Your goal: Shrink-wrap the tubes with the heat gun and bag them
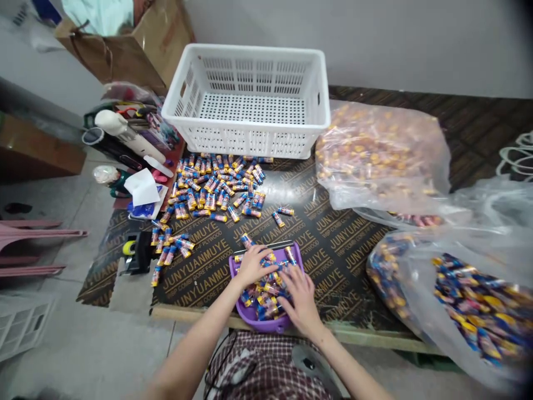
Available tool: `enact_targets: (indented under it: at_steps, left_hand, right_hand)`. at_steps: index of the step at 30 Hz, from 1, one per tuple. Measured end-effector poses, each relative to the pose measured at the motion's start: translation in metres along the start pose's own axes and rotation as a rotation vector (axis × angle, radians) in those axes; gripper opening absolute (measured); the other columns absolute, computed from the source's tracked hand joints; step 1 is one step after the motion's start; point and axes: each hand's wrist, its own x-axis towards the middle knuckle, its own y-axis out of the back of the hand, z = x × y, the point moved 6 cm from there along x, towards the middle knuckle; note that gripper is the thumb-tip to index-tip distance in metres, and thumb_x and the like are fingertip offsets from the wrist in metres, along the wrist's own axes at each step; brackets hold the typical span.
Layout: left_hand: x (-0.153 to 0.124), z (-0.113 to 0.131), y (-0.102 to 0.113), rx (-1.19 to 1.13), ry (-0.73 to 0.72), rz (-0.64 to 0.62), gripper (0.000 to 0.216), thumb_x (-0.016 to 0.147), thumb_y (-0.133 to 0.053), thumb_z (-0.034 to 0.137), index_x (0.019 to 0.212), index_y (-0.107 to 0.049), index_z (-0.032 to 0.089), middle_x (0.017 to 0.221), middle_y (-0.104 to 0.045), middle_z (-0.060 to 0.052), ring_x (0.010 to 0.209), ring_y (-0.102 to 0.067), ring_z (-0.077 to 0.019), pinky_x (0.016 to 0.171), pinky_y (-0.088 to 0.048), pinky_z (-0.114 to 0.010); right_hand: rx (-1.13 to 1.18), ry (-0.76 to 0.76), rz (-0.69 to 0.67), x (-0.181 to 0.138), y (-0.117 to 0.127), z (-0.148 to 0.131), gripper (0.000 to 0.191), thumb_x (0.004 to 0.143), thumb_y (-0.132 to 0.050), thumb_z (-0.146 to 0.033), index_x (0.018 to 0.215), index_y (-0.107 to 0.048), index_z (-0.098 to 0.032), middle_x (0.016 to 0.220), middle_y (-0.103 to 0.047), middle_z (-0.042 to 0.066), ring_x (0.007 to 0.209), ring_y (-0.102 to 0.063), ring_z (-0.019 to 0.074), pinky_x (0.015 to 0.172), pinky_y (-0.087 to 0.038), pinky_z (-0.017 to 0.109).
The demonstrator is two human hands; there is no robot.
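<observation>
A purple tray (pixel 250 316) sits at the near edge of the plywood table (pixel 333 244), full of small colourful wrapped tubes (pixel 268 291). My left hand (pixel 252 265) rests on the tubes at the tray's far left, fingers curled over them. On the tray's right side my right hand (pixel 300 300) lies on the tubes with its fingers stretched out. More of the same tubes lie in a loose pile (pixel 216 186) on the table beyond the tray, with two strays (pixel 282 214) closer to the middle.
An empty white plastic basket (pixel 250 94) stands at the back. Clear bags of wrapped pieces lie at the right (pixel 381 155) and near right (pixel 470 300). Clutter, a tape dispenser (pixel 134 253) and a cardboard box (pixel 125 44) crowd the left side.
</observation>
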Motion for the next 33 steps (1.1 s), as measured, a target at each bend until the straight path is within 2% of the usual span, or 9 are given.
enact_targets:
  at_steps: [3, 6, 9, 13, 16, 20, 24, 29, 33]
  left_hand:
    - [-0.007, 0.007, -0.006, 0.091, -0.050, -0.015, 0.049, 0.076, -0.058, 0.052, 0.118, -0.056, 0.027, 0.125, -0.052, -0.006, 0.118, -0.042, -0.0246, 0.097, -0.036, -0.041]
    - [-0.010, 0.013, -0.010, 0.143, -0.098, -0.036, 0.050, 0.076, -0.060, 0.047, 0.121, -0.053, 0.027, 0.122, -0.052, -0.006, 0.117, -0.041, -0.0253, 0.096, -0.036, -0.042]
    - [-0.015, 0.025, -0.010, 0.188, -0.147, -0.051, 0.047, 0.078, -0.059, 0.041, 0.122, -0.051, 0.027, 0.121, -0.053, -0.006, 0.115, -0.042, -0.0244, 0.094, -0.037, -0.042]
    - [-0.027, 0.059, -0.003, 0.277, -0.244, -0.027, 0.042, 0.082, -0.055, 0.036, 0.122, -0.050, 0.028, 0.124, -0.051, -0.005, 0.117, -0.040, -0.0249, 0.093, -0.036, -0.044]
    - [-0.037, 0.102, 0.001, 0.338, -0.329, 0.009, 0.041, 0.083, -0.054, 0.035, 0.123, -0.048, 0.029, 0.125, -0.051, -0.005, 0.118, -0.039, -0.0256, 0.096, -0.034, -0.047]
    - [-0.040, 0.183, -0.003, 0.375, -0.460, 0.038, 0.040, 0.084, -0.051, 0.033, 0.124, -0.048, 0.028, 0.124, -0.051, -0.007, 0.117, -0.040, -0.0266, 0.096, -0.033, -0.050]
    - [-0.029, 0.291, -0.027, 0.351, -0.617, 0.012, 0.042, 0.083, -0.051, 0.033, 0.124, -0.047, 0.028, 0.124, -0.050, -0.008, 0.117, -0.040, -0.0278, 0.095, -0.033, -0.051]
    - [-0.013, 0.422, -0.087, 0.222, -0.781, -0.070, 0.047, 0.082, -0.051, 0.041, 0.127, -0.043, 0.027, 0.124, -0.048, -0.008, 0.115, -0.040, -0.0274, 0.094, -0.036, -0.049]
    - [0.004, 0.481, -0.153, 0.097, -0.844, -0.177, 0.051, 0.083, -0.049, 0.043, 0.130, -0.039, 0.028, 0.127, -0.046, -0.008, 0.117, -0.039, -0.0266, 0.096, -0.036, -0.047]
  right_hand:
    - [0.233, -0.579, 0.155, -0.042, -0.011, 0.045, 0.071, 0.081, -0.048, -0.050, 0.142, -0.026, -0.021, 0.139, -0.040, 0.017, 0.124, -0.042, 0.0324, 0.096, -0.038, 0.049]
    - [0.719, -0.915, -0.004, -0.067, -0.054, 0.060, 0.085, 0.073, -0.053, -0.053, 0.141, -0.023, -0.013, 0.099, -0.066, 0.017, 0.076, -0.067, 0.0302, 0.063, -0.053, 0.042]
    - [1.026, -0.982, 0.013, -0.072, -0.073, 0.053, 0.078, 0.072, -0.050, -0.048, 0.138, -0.024, -0.013, 0.066, -0.067, 0.007, 0.039, -0.058, 0.0220, 0.036, -0.045, 0.032]
    - [1.122, -0.926, 0.108, -0.080, -0.066, 0.047, 0.073, 0.068, -0.047, -0.037, 0.134, -0.023, -0.016, 0.051, -0.062, 0.000, 0.038, -0.057, 0.0195, 0.035, -0.044, 0.026]
    - [1.178, -0.885, 0.172, -0.097, -0.048, 0.047, 0.065, 0.066, -0.044, -0.033, 0.128, -0.026, -0.025, 0.047, -0.061, -0.004, 0.039, -0.057, 0.0177, 0.037, -0.044, 0.022]
    - [1.223, -0.870, 0.283, -0.138, 0.001, 0.056, 0.055, 0.065, -0.045, -0.034, 0.119, -0.034, -0.033, 0.049, -0.063, -0.006, 0.039, -0.057, 0.0171, 0.037, -0.044, 0.022]
    - [1.221, -0.887, 0.416, -0.199, 0.082, 0.076, 0.053, 0.068, -0.047, -0.035, 0.120, -0.036, -0.031, 0.054, -0.066, -0.004, 0.041, -0.060, 0.0174, 0.036, -0.045, 0.021]
    - [1.075, -0.974, 0.600, -0.293, 0.196, 0.125, 0.071, 0.072, -0.053, -0.039, 0.133, -0.023, -0.017, 0.051, -0.065, 0.000, 0.038, -0.058, 0.0196, 0.031, -0.043, 0.022]
    - [0.917, -1.101, 0.636, -0.352, 0.253, 0.180, 0.073, 0.073, -0.053, -0.041, 0.133, -0.024, -0.013, 0.044, -0.060, 0.000, 0.035, -0.057, 0.0208, 0.029, -0.042, 0.023]
